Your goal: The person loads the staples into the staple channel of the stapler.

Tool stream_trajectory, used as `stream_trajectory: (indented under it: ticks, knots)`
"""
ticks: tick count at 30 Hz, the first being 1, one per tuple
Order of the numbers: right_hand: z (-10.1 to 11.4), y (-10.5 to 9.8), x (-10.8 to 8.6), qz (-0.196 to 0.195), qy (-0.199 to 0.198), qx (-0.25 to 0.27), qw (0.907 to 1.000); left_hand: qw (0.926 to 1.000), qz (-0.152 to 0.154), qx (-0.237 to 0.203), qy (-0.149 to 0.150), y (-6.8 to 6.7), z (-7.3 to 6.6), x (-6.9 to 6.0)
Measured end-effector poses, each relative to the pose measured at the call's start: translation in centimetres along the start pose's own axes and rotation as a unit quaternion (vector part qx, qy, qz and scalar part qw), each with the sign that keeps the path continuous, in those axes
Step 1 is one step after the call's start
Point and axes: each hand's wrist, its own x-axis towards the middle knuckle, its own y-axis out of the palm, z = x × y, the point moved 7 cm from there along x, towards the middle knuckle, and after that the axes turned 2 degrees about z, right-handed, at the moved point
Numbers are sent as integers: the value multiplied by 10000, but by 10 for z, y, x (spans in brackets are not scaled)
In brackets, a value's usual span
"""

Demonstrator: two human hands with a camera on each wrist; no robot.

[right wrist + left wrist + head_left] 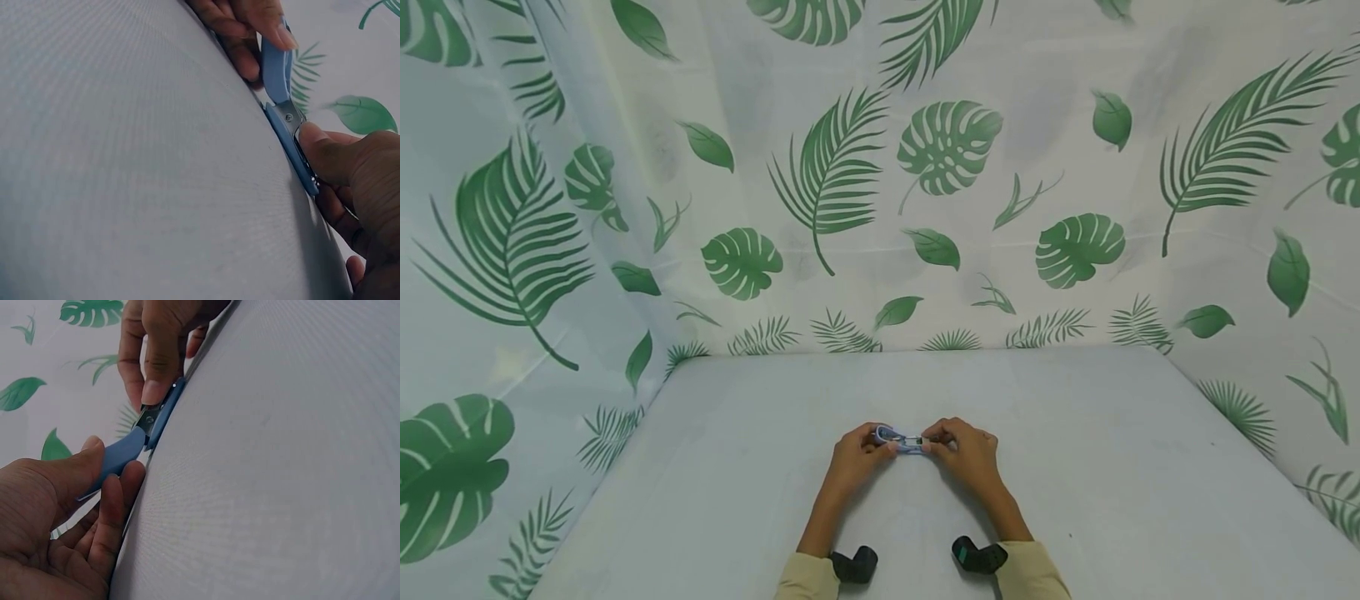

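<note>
A small blue stapler [909,446] with a metal hinge is held just above or on the white table, between both hands; it looks swung open. My left hand [852,460] pinches the curved blue handle [119,456] end, thumb on one side and fingers on the other. My right hand [970,457] grips the slimmer blue base [289,137] with its metal strip, thumb pressing near the hinge. In the right wrist view a round pivot [289,117] shows between the two blue parts. My fingers hide part of each end.
The white table [760,417] extends around the hands on every side. Leaf-print cloth [850,292] hangs behind it and along the left and right. A black wrist device [856,565] sits at the left sleeve and another [979,556] at the right sleeve.
</note>
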Motion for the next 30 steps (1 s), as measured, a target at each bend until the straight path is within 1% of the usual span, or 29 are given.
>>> stream_trajectory:
  ticks: [4,10,15,23,30]
  knots:
    - [-2,1,0,52,40,109,9999,10000,-13,33,-42,0,0,0]
    - [-6,3,1,202,137,366,9990,10000,-20,39,-40,-1,0,0]
    - [-6,2,0,325,145,590,9976,10000,-12,10,-19,0,1,0]
    - [-4,1,-3,354,122,545,9978,9999,10,-85,85,1,1,0]
    - [-6,3,-1,365,148,495,9980,10000,-24,34,88,1,1,1]
